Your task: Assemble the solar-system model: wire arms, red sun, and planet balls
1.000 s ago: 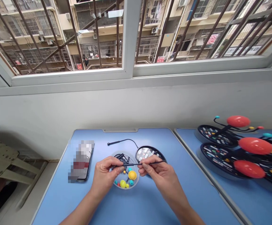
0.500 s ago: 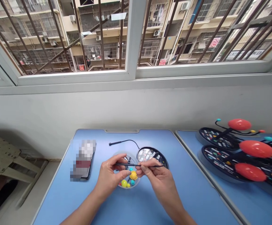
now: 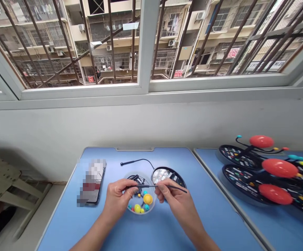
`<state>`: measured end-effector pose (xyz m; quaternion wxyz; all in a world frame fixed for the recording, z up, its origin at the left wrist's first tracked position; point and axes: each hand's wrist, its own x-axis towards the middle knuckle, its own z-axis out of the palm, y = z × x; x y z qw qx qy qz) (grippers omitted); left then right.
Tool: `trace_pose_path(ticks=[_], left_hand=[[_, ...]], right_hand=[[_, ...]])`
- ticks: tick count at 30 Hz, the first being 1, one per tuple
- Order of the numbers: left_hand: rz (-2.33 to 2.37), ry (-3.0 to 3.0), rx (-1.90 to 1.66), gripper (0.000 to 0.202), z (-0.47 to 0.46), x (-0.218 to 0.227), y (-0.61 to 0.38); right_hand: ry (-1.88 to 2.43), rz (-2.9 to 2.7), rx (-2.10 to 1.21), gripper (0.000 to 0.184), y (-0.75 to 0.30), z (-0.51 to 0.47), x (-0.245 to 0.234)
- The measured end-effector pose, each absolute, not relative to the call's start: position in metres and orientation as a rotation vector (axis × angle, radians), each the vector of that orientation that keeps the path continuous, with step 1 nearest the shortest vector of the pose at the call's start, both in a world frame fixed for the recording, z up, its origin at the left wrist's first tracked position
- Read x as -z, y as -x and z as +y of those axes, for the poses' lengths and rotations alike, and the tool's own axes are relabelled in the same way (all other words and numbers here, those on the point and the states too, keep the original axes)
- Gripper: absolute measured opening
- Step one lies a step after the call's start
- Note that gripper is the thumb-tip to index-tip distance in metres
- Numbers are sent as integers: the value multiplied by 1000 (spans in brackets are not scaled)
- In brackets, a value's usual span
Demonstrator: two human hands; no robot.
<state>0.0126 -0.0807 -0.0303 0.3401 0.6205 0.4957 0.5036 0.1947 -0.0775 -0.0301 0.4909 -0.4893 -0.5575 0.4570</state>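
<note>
A thin black rod (image 3: 146, 186) lies level between my hands, one end thicker and the other slim and slightly curved. My left hand (image 3: 116, 198) pinches its thicker left part between thumb and forefinger. On the slim part, my right hand (image 3: 176, 198) has a pinch grip, and the curved tip sticks out past its fingers. Below and behind the rod stands a clear round bowl (image 3: 154, 205) with black sticks and coloured balls, among them a larger orange-yellow ball (image 3: 148, 199) and a lime ball (image 3: 137, 208). A printed black disc (image 3: 177, 177) sits partly behind my right hand.
Another bent black rod (image 3: 130, 162) reaches left from beside the disc. A phone-like item (image 3: 92, 183), blurred out, lies at the desk's left. Several assembled models with red domes (image 3: 280, 168) crowd the right desk. A window (image 3: 146, 89) is ahead.
My left fingers have closed into a tighter pinch on the rod, and more of the bowl's contents shows. The rod's curved tip now extends further past my right hand.
</note>
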Motion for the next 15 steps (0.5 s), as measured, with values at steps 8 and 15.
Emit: trace_pose_path(ticks=[8,15], left_hand=[[1363,-1704,-1431,9,-88,37,-24],[1351,-1903,-1398,13,-88,36,-26]], right_hand=[[1152,-1297,-1059,28,-187,-84,32],[1144,-1193,-1059,29,-187,-79,37]])
